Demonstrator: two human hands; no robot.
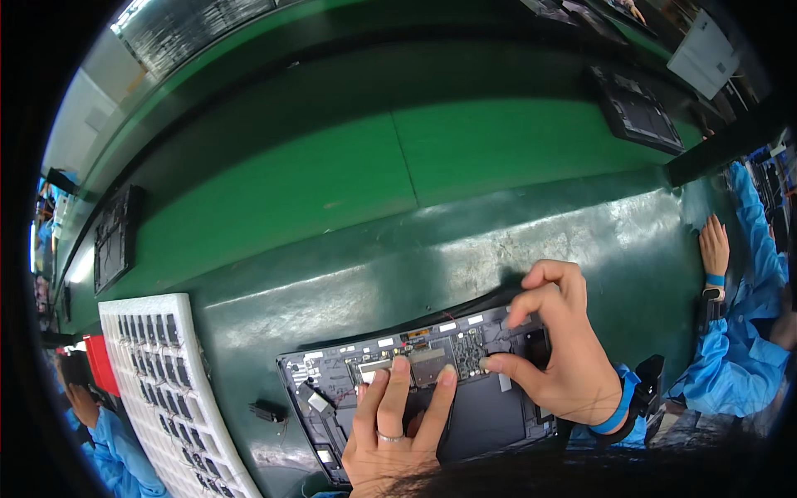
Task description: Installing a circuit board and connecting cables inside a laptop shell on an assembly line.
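An opened dark laptop base [490,423] lies in front of me, its inside facing up. Along its far side runs a circuit board [469,353] with small chips and metal shields. My left hand [394,432] rests on the near side of the board with its fingers spread, fingertips touching the shields. My right hand [560,353] is over the right part of the base. Its thumb touches the board's right end, and the other fingers are bent and raised away from the thumb, with nothing visible between them. A small black part with a thin wire [267,411] lies left of the base.
A white foam tray [195,365] holding several small black wired parts stands at the left. Other laptop bases lie on the green belt at the far left [116,236] and far right [638,112]. A co-worker's hand [714,246] rests on the bench at the right.
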